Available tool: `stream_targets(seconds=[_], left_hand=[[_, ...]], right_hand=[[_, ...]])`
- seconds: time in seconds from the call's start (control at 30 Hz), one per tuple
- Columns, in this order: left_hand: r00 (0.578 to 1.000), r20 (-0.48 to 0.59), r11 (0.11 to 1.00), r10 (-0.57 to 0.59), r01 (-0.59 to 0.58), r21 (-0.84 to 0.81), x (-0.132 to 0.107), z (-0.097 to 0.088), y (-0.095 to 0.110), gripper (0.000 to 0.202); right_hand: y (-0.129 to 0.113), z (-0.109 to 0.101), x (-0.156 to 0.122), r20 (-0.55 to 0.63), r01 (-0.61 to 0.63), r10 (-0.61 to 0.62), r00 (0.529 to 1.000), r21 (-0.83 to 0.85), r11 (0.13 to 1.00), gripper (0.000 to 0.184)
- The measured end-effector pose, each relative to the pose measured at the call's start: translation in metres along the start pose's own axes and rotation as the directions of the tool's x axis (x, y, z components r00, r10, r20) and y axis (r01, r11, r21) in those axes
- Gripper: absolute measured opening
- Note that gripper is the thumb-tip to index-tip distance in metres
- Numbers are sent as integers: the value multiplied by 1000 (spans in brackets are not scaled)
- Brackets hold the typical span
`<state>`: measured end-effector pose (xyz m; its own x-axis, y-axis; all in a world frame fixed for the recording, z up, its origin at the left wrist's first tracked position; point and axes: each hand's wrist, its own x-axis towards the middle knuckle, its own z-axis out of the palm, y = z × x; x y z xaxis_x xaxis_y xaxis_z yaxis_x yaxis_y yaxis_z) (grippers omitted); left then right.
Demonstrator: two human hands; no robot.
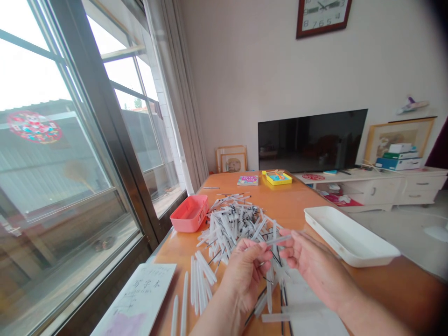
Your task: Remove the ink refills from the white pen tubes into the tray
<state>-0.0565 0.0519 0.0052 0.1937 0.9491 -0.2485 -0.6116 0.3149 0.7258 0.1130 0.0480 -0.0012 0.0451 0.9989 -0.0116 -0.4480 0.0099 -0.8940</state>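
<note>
Left hand: fingers curled in, pinching one end of a slim pen tube. Right hand: less tightly curled, fingertips grasping the tube's opposite end. The tube is held above the near side of a loose heap of pen parts. A red basket stands left of the heap, a white tray to the right; a notebook lies nearer, at left. Both forearms (the left especially) block part of the table. The tube appears straight, greyish and translucent.

Left grip near right grip, both pinched
</note>
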Motion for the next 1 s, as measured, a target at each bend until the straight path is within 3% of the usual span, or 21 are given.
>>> stream_targets(seconds=[0.13, 0.2, 0.33, 0.4, 0.5, 0.57, 0.7, 0.8, 0.9, 1.0], left_hand=[[999, 29, 966, 26, -32, 255, -2, -1, 1, 35], [994, 101, 924, 36, -72, 377, -4, -1, 2, 35], [953, 302, 875, 8, -153, 460, -4, -2, 0, 34], [943, 332, 845, 22, -195, 499, -1, -6, -2, 32], [951, 303, 785, 55, -229, 575, 4, -11, -2, 30], [953, 296, 765, 60, -234, 600, 6, -13, 0, 29], [946, 319, 780, 53, -239, 578, 5, -13, 6, 28], [943, 327, 813, 64, -239, 530, 4, -14, 11, 26], [963, 230, 826, 143, -244, 508, 9, -21, 21, 22], [967, 56, 827, 249, -243, 507, 16, -32, 34, 17]], right_hand=[[-6, 1, -4, -7, 29, -29, 1000, -54, 998, 37], [-8, 0, -5, -17, 42, -44, 999, -113, 993, 41], [-8, 0, -7, 33, 73, -65, 997, -346, 935, 52], [-8, 1, -6, 38, 115, -109, 993, -423, 899, 59], [-8, 2, 0, 11, 188, -206, 978, -458, 869, 69], [-8, 3, 3, 32, 216, -231, 972, -506, 835, 61], [-5, 9, 3, 139, 262, -224, 965, -609, 749, 48], [0, 12, 3, 158, 269, -218, 963, -599, 754, 49], [2, 12, 8, 87, 230, -219, 972, -552, 802, 55], [-4, 8, 14, 7, 163, -198, 980, -600, 783, 52]])
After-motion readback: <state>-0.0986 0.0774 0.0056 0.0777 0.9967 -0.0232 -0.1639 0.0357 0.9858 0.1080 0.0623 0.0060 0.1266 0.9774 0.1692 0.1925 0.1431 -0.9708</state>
